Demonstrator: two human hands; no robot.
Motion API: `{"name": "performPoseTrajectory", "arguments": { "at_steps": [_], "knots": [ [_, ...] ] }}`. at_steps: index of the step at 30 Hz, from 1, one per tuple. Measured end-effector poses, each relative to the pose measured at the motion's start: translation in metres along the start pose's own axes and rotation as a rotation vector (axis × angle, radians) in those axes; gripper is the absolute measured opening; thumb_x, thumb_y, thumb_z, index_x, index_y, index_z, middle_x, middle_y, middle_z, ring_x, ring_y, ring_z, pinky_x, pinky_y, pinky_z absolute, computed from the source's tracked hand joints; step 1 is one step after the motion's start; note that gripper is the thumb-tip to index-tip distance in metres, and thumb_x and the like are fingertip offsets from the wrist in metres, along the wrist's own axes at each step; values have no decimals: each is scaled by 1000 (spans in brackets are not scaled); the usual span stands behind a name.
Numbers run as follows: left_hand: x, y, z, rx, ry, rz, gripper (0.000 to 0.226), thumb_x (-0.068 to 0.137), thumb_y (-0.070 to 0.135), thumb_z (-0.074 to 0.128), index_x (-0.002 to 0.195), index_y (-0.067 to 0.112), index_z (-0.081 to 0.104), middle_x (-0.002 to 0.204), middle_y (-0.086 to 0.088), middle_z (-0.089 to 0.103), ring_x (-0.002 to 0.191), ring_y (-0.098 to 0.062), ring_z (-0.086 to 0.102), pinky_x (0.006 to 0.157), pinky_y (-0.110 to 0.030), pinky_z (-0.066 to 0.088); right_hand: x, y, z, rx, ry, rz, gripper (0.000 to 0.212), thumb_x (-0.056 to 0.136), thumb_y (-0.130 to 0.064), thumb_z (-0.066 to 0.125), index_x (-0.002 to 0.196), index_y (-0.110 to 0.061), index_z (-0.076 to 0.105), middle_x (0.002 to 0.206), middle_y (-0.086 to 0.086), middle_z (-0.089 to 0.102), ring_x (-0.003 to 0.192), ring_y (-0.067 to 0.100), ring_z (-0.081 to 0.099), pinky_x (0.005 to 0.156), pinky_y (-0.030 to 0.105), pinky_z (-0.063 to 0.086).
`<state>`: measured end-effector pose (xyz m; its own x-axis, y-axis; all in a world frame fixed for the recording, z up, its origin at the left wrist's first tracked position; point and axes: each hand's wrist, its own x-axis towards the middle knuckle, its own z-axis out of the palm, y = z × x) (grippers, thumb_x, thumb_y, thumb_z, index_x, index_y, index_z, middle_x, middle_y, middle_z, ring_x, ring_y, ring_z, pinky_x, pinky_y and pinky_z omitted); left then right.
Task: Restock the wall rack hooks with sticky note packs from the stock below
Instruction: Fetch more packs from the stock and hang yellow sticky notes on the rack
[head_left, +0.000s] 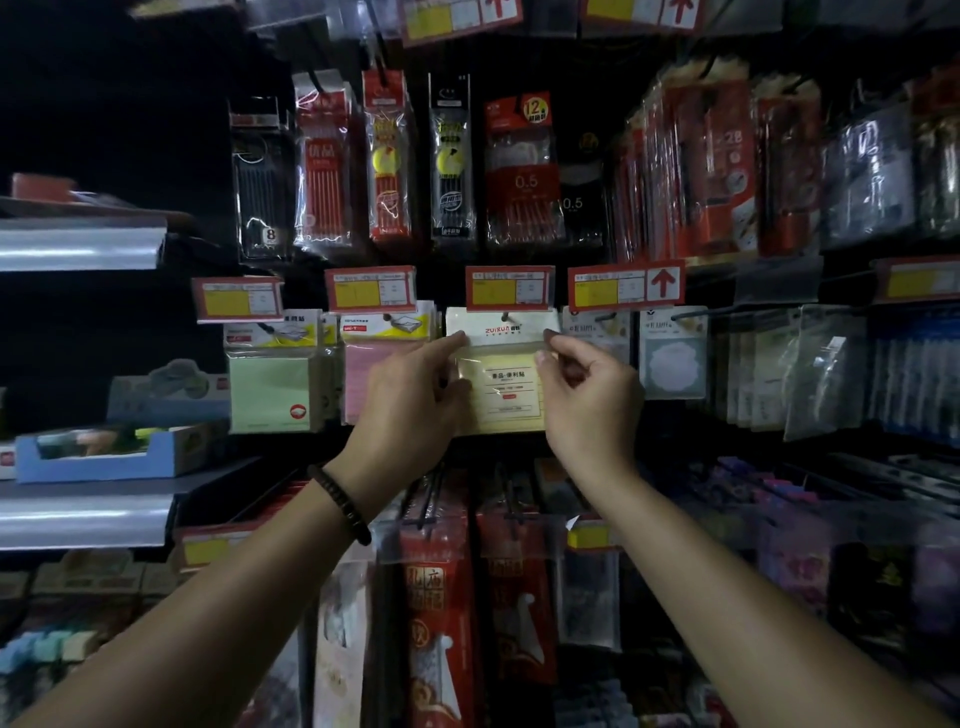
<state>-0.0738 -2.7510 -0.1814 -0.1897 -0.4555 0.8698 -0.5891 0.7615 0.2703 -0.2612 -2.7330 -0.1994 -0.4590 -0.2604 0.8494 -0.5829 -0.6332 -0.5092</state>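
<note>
Hanging display: a dim wall rack (519, 249) of clear-bagged stationery; its far left and upper corners are lost in darkness and the edge rows are blurred.
Pen packs (524, 171): the row above the yellow sticky note pack; "0.5", "12" and "8" can be read, the other print is too small.
Yellow sticky note pack (506, 384): at the rack's centre, its white header card reading "ZUIXUA…" on a hook (504, 315); both lower corners are hidden behind the hands.
Left hand (410, 395): on the yellow pack's left side, fingertips pinching the header's left edge, a dark bead bracelet (340, 501) on the wrist.
Right hand (589, 397): on the yellow pack's right side, thumb and forefinger closed on the header's right corner.
Green pack (270, 387) and pink pack (363, 379): hanging left of the yellow pack; the pink one is partly covered by the left hand.
Price tag (509, 287): red and yellow, just above the yellow pack's hook; its print is unreadable.
</note>
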Motion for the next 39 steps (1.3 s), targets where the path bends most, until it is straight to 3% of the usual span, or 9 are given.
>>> {"name": "performPoseTrajectory", "arguments": {
  "at_steps": [2,5,8,16,24,28,33,36,39],
  "knots": [
    [-1,2,0,48,-27,17,63,98,14,71,157,19,50,118,5,65,100,-8,61,80,-11,52,2,-2,-3,-128,-36,-49,34,94,-24,81,126,-14,76,109,-1,65,94,9,64,80,13,55],
    [-4,8,2,106,-115,14,78,93,12,77,162,17,41,152,-9,51,131,-28,56,107,-41,56,-1,-1,-7,-243,-135,-46,51,88,-32,87,135,-22,70,113,0,53,97,13,57,76,8,44],
    [-10,13,3,167,-147,4,83,92,13,79,162,18,36,158,-11,43,135,-33,56,106,-48,57,-7,-2,-13,-279,-183,-47,59,88,-31,86,142,-26,65,117,-1,48,100,10,53,76,2,38],
    [-67,22,-13,142,-95,14,64,97,31,71,156,29,43,132,2,52,107,-21,64,89,-44,63,-47,-2,-56,-301,-256,-119,42,90,-28,84,130,-23,73,113,-6,52,97,7,58,80,2,39],
    [-219,37,-6,-69,-289,78,13,99,38,64,111,37,66,98,21,63,82,1,64,71,-23,56,-152,6,-129,-207,-316,-125,4,97,-17,76,101,-18,76,94,-9,68,83,2,65,70,12,45],
    [-320,10,34,-5,-563,-17,10,95,42,63,99,34,66,84,18,68,78,-5,68,68,-35,57,-236,41,-165,-177,-493,79,3,98,-17,74,98,-20,75,80,-12,68,72,6,66,63,15,45],
    [-441,-29,88,-6,-920,-263,20,92,52,55,96,39,68,83,20,72,77,-2,68,69,-34,58,-354,128,-205,-211,-633,495,12,99,-17,73,89,-23,74,70,-2,69,68,19,70,61,39,53],
    [-496,-54,122,21,-1122,-363,13,92,48,64,99,41,72,83,23,73,76,3,68,74,-30,59,-420,182,-224,-293,-689,733,14,97,-19,74,86,-27,76,75,-3,75,72,13,73,69,38,57],
    [-535,-79,156,37,-1278,-429,17,93,50,65,104,40,73,92,18,76,82,0,70,79,-31,61,-481,234,-232,-329,-736,1010,11,93,-18,76,86,-25,81,85,-6,80,81,16,77,82,51,63]
  ]
}}
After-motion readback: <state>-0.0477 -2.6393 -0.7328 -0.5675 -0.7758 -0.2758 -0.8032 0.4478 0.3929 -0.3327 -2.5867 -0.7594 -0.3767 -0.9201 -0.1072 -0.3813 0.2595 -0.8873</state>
